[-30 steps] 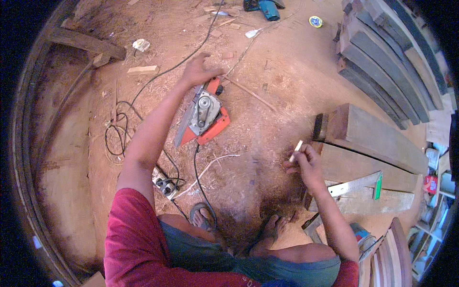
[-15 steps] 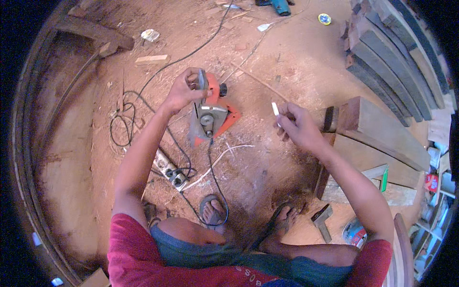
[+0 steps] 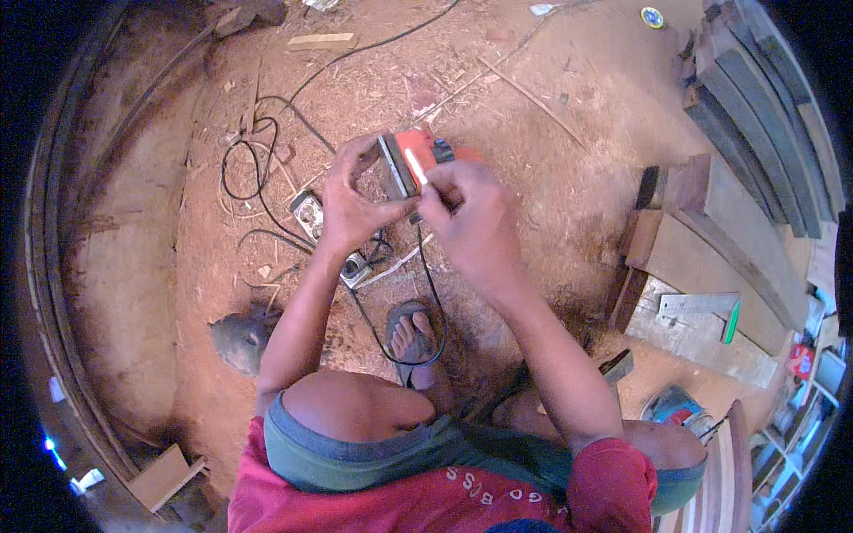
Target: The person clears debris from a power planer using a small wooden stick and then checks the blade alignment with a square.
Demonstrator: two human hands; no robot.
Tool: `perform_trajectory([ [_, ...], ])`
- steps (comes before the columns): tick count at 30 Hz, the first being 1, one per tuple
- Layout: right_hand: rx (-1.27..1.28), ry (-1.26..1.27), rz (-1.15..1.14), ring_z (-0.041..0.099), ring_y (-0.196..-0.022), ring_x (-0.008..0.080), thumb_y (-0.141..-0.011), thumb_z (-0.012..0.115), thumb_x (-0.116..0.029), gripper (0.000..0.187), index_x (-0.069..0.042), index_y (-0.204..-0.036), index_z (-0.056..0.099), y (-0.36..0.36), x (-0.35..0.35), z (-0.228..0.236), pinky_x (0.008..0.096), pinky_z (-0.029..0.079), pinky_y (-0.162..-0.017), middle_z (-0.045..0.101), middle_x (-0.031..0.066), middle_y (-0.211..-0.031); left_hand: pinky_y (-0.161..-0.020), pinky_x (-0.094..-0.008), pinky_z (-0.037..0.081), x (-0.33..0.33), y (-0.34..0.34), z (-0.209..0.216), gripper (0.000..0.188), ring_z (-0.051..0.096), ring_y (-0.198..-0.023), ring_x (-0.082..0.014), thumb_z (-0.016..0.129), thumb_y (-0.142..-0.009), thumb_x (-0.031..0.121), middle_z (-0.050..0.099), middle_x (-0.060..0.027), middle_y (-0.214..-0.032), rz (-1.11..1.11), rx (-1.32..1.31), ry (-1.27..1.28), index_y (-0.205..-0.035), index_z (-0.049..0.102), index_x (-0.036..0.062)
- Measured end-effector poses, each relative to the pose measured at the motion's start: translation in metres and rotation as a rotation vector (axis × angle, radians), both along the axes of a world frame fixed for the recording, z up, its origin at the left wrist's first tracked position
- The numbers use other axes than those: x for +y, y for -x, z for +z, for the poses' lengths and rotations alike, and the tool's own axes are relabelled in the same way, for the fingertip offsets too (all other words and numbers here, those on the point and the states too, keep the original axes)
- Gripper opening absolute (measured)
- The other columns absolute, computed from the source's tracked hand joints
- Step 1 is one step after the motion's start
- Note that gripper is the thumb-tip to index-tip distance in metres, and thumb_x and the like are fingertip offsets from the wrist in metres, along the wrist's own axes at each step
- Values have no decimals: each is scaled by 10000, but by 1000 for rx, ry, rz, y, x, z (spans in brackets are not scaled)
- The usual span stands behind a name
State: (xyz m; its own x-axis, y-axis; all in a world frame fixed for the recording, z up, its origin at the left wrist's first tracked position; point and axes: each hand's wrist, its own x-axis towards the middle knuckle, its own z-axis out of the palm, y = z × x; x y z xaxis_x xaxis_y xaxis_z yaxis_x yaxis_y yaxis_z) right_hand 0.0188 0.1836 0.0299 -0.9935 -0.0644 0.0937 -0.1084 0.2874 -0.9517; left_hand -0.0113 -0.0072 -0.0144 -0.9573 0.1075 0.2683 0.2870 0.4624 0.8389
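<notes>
An orange and grey electric hand planer (image 3: 419, 147) is off to the front of me, tilted with its flat grey metal face toward my left. My left hand (image 3: 348, 202) grips it at that metal side, fingers at the far end and thumb at the near end. Between thumb and fingers, my right hand (image 3: 480, 218) pinches a short thin white stick (image 3: 415, 165), close against the planer's body. What the stick is made of I cannot tell. The planer's underside and part of its handle are hidden by my right hand.
A white power strip (image 3: 309, 213) and looped black cable (image 3: 258, 182) lie on the shaving-strewn floor. Stacked timber beams (image 3: 737, 240) stand at the right, with a green-handled try square (image 3: 702, 305) on top. Curved boards (image 3: 755, 115) are piled at the far right.
My right hand has moved left with the white stick, up to the planer. The planer has been turned in my left hand, and my view has shifted.
</notes>
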Motion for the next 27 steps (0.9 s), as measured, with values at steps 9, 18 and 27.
perform_trajectory([
  [9, 172, -44, -45, 665, -793, 374, -816, 709, -69, 229, -21, -1035, 658, -31, -8, -17, 455, 555, -685, 634, 180, -914, -1066, -414, 503, 0, 6, -2, 859, 571, -1245, -255, 940, -563, 77, 541, -133, -1332, -16, 36, -60, -1326, 550, 15],
  [18, 206, -139, 16, 673, -787, 371, -831, 700, -100, 216, -10, -1019, 644, -29, -10, -23, 465, 572, -664, 607, 167, -952, -1061, -414, 504, -2, 8, -6, 840, 573, -1235, -249, 926, -592, 79, 539, -132, -1314, -20, 16, -35, -1330, 534, -4],
  [27, 227, -174, 19, 673, -768, 387, -857, 670, -115, 174, -6, -981, 617, -14, -22, -26, 464, 576, -635, 592, 186, -948, -1071, -415, 493, -5, 11, -12, 837, 567, -1242, -247, 915, -608, 58, 541, -136, -1321, -19, 16, -60, -1340, 514, -11],
])
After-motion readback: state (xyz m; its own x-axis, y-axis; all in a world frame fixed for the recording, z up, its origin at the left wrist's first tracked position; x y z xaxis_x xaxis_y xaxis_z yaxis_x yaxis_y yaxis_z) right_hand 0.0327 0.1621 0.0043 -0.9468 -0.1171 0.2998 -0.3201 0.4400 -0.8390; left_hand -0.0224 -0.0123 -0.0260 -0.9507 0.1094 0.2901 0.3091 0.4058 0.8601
